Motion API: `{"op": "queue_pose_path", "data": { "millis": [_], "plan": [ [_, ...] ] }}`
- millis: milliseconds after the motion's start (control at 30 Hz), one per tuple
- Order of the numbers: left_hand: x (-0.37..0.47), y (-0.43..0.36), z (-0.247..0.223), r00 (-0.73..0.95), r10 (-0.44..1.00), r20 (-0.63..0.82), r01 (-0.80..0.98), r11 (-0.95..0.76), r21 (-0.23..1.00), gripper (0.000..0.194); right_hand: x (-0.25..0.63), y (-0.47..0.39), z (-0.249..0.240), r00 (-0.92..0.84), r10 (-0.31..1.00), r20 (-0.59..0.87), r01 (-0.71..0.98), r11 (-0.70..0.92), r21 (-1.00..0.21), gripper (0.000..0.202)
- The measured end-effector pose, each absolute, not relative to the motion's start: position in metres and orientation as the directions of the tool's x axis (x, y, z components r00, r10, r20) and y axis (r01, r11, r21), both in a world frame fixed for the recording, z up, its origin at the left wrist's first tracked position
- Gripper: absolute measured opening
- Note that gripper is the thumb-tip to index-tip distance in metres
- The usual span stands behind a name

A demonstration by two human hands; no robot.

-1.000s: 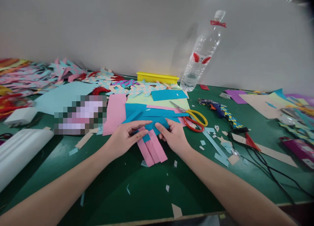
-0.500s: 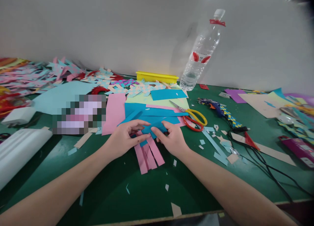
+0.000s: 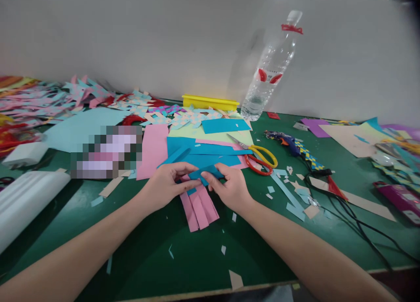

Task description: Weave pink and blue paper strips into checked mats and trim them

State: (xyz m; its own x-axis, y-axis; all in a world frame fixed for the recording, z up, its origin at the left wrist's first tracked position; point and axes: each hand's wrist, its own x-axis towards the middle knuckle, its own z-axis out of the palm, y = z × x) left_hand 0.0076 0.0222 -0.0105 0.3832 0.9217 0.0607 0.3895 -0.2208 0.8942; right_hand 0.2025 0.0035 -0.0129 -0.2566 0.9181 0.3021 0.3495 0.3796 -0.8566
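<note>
Both hands meet over the middle of the green table, around a small paper piece. My left hand [image 3: 167,181] pinches the left part of the pink paper strips [image 3: 201,208], where blue paper crosses them. In my right hand [image 3: 231,184], thumb and fingers close on the right end of a blue paper strip [image 3: 204,174]. Several pink strips hang down from the fingers towards the table edge. Scissors [image 3: 262,158] with yellow and red handles lie open just beyond my right hand. Blue sheets [image 3: 210,149] and a pink sheet [image 3: 153,149] lie behind the hands.
A water bottle [image 3: 271,74] leans against the grey wall, right of a yellow bar [image 3: 210,103]. On the left are a blurred-out object [image 3: 106,153], a white roll [image 3: 29,205] and woven strips. A glue gun [image 3: 290,144], cables and paper scraps lie right.
The blue strip between my hands has tilted and shifted slightly. The pink strips below have drawn closer together. Both hands stay almost in place.
</note>
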Motion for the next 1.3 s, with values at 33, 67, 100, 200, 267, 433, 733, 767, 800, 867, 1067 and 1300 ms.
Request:
{"op": "queue_pose_path", "data": {
  "millis": [33, 67, 100, 200, 267, 433, 733, 767, 800, 867, 1067, 1300],
  "plan": [
    [0.0074, 0.0224, -0.0105, 0.386, 0.921, 0.060, 0.391, -0.222, 0.893, 0.037, 0.2024, 0.0036, -0.0132, -0.254, 0.919, 0.301, 0.346, 0.377, -0.859, 0.034],
    [0.0072, 0.0225, -0.0104, 0.388, 0.920, 0.059, 0.391, -0.222, 0.893, 0.037, 0.2022, 0.0037, -0.0134, -0.253, 0.920, 0.301, 0.344, 0.376, -0.860, 0.034],
    [0.0070, 0.0225, -0.0103, 0.391, 0.919, 0.058, 0.390, -0.222, 0.894, 0.036, 0.2021, 0.0037, -0.0135, -0.252, 0.921, 0.298, 0.344, 0.373, -0.862, 0.034],
    [0.0070, 0.0220, -0.0093, 0.386, 0.920, 0.063, 0.385, -0.222, 0.896, 0.036, 0.2021, 0.0036, -0.0133, -0.251, 0.924, 0.287, 0.344, 0.363, -0.866, 0.034],
    [0.0076, 0.0214, -0.0079, 0.381, 0.922, 0.072, 0.382, -0.228, 0.895, 0.038, 0.2022, 0.0038, -0.0132, -0.252, 0.924, 0.287, 0.337, 0.362, -0.869, 0.033],
    [0.0079, 0.0200, -0.0049, 0.382, 0.918, 0.106, 0.416, -0.273, 0.867, 0.039, 0.2026, 0.0058, -0.0158, -0.228, 0.935, 0.270, 0.289, 0.330, -0.899, 0.031],
    [0.0030, 0.0228, -0.0087, 0.335, 0.935, 0.119, 0.463, -0.274, 0.843, 0.039, 0.2036, 0.0063, -0.0151, -0.184, 0.968, 0.172, 0.208, 0.210, -0.955, 0.029],
    [0.0024, 0.0235, -0.0092, 0.330, 0.937, 0.119, 0.471, -0.273, 0.839, 0.039, 0.2036, 0.0062, -0.0147, -0.189, 0.966, 0.176, 0.210, 0.215, -0.954, 0.029],
    [0.0020, 0.0242, -0.0097, 0.326, 0.938, 0.117, 0.479, -0.271, 0.835, 0.039, 0.2036, 0.0061, -0.0144, -0.197, 0.964, 0.180, 0.212, 0.221, -0.952, 0.029],
    [0.0016, 0.0252, -0.0103, 0.325, 0.939, 0.110, 0.486, -0.265, 0.833, 0.039, 0.2036, 0.0060, -0.0141, -0.216, 0.958, 0.190, 0.218, 0.237, -0.947, 0.028],
    [0.0028, 0.0251, -0.0092, 0.316, 0.943, 0.101, 0.481, -0.251, 0.840, 0.037, 0.2041, 0.0066, -0.0134, -0.227, 0.954, 0.196, 0.238, 0.249, -0.939, 0.028],
    [0.0024, 0.0242, -0.0082, 0.309, 0.943, 0.128, 0.492, -0.273, 0.827, 0.033, 0.2048, 0.0068, -0.0129, -0.241, 0.954, 0.180, 0.249, 0.240, -0.938, 0.025]
  ]
}}
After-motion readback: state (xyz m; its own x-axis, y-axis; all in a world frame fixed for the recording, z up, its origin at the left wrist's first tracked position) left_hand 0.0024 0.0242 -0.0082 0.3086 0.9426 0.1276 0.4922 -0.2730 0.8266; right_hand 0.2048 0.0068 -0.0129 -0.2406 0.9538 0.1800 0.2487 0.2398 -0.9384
